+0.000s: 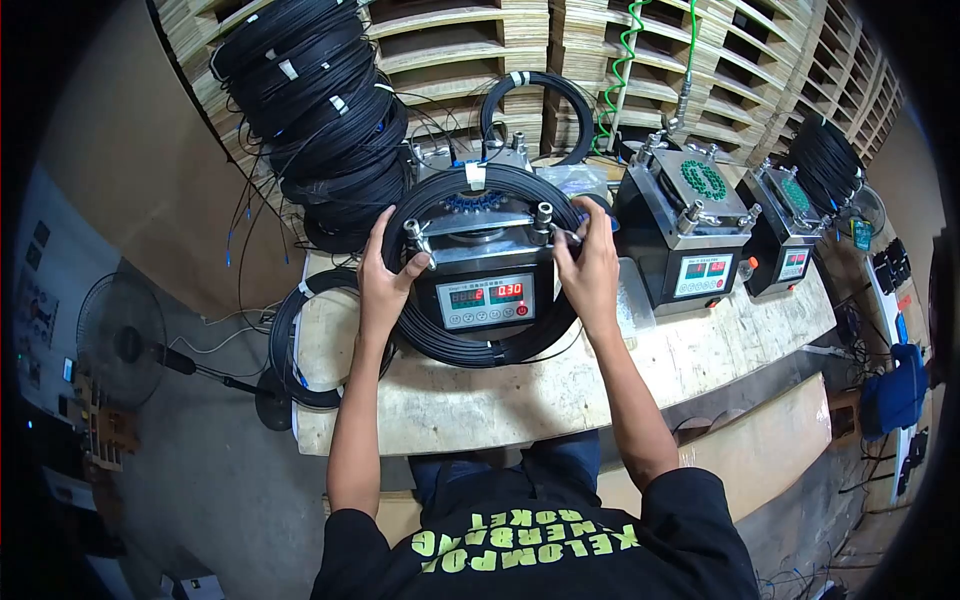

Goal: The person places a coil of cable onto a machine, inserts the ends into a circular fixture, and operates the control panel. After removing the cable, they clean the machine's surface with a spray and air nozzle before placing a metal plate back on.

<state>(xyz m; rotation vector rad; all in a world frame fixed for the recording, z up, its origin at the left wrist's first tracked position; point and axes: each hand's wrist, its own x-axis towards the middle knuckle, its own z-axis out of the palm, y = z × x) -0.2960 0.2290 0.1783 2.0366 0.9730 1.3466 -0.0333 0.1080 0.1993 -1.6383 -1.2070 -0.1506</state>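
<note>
Between my two hands is a large coil of black cable [440, 343], held upright like a ring. White tape wraps its top. My left hand [388, 268] grips the coil's left side, fingers behind it and thumb in front. On the opposite side, my right hand [590, 262] is closed round the coil, thumb and finger near a thin cable end. Through the ring shows a polishing machine [487, 302] with a lit red and green display and metal corner posts. The coil hides part of that machine.
A tall stack of black cable coils [310, 110] rises at the back left. Another coil [283, 340] lies at the left edge of the wooden table [400, 415]. Two similar machines [690, 230] stand to the right. A fan [130, 345] is on the left.
</note>
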